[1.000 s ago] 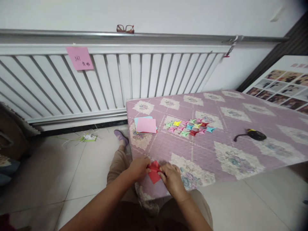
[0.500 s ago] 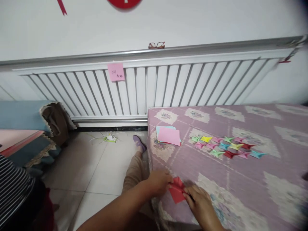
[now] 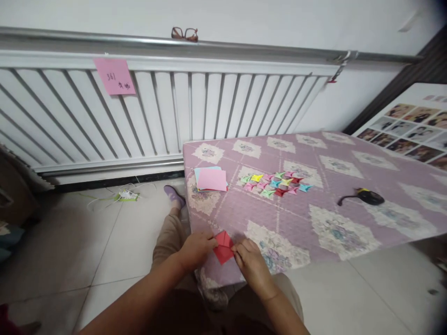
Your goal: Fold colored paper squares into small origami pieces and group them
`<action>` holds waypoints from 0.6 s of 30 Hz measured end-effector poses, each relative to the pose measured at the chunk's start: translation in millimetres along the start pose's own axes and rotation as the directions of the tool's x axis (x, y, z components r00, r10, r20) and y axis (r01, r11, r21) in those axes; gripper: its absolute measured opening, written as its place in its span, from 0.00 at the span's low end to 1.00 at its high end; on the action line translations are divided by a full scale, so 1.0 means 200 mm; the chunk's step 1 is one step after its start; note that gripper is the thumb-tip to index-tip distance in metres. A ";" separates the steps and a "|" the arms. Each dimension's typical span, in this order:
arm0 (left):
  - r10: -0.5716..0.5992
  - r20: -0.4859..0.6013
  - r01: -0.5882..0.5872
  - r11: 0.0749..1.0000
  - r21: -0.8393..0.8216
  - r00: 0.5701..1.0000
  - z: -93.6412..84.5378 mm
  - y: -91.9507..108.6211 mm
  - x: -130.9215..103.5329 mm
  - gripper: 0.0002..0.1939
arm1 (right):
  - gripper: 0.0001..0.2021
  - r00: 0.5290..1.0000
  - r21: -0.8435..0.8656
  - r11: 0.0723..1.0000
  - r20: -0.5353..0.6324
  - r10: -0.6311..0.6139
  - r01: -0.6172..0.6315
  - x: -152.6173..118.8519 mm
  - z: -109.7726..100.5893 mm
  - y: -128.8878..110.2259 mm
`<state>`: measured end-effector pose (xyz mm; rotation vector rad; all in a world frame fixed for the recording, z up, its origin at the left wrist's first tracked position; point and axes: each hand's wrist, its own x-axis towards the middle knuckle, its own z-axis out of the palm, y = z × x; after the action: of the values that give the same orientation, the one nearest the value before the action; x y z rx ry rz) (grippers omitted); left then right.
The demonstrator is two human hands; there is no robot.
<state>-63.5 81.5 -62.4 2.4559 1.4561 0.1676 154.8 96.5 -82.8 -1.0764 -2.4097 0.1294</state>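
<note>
Near the front left corner of the cloth-covered table lies a red square of paper [image 3: 224, 254], turned like a diamond, with fold lines across its upper half. My left hand [image 3: 199, 249] pinches its left corner. At the opposite corner, the fingers of my right hand [image 3: 249, 260] are closed on the paper's edge. Beyond my hands is a stack of coloured paper sheets [image 3: 211, 180], pink on top. To the right of that stack, several small folded paper figures [image 3: 274, 184] in green, yellow, pink, blue and red lie in rows.
The table [image 3: 240, 214] has a purple patterned cloth. A black corded object [image 3: 370, 197] lies on its right part. Behind stands a white radiator [image 3: 240, 100] with a pink note [image 3: 114, 77]; glasses [image 3: 185, 34] rest on the pipe above. A power strip [image 3: 127, 195] with cables is on the floor.
My view has swung to the right, bringing the black corded object and a photo board into sight. Both hands still hold the red paper by its sides, and it looks flatter.
</note>
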 end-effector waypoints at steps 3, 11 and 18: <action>0.016 0.010 -0.017 0.999 0.034 1.000 0.00 0.00 -0.01 0.10 | 0.10 1.000 -0.006 1.000 0.015 -0.001 0.002 -0.01 0.00 -0.01; 0.070 0.034 -0.073 0.989 0.126 0.997 -0.01 0.00 -0.04 0.11 | 0.10 0.999 -0.016 1.000 0.041 -0.017 0.018 -0.02 0.00 -0.01; 0.066 0.037 -0.071 0.988 0.139 0.997 -0.01 0.00 -0.04 0.11 | 0.10 0.997 -0.048 0.998 0.073 -0.038 0.041 -0.03 -0.02 -0.01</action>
<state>-68.6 74.4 -59.7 2.6092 1.4160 0.0403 158.6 91.7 -81.5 -1.0625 -2.5092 0.0972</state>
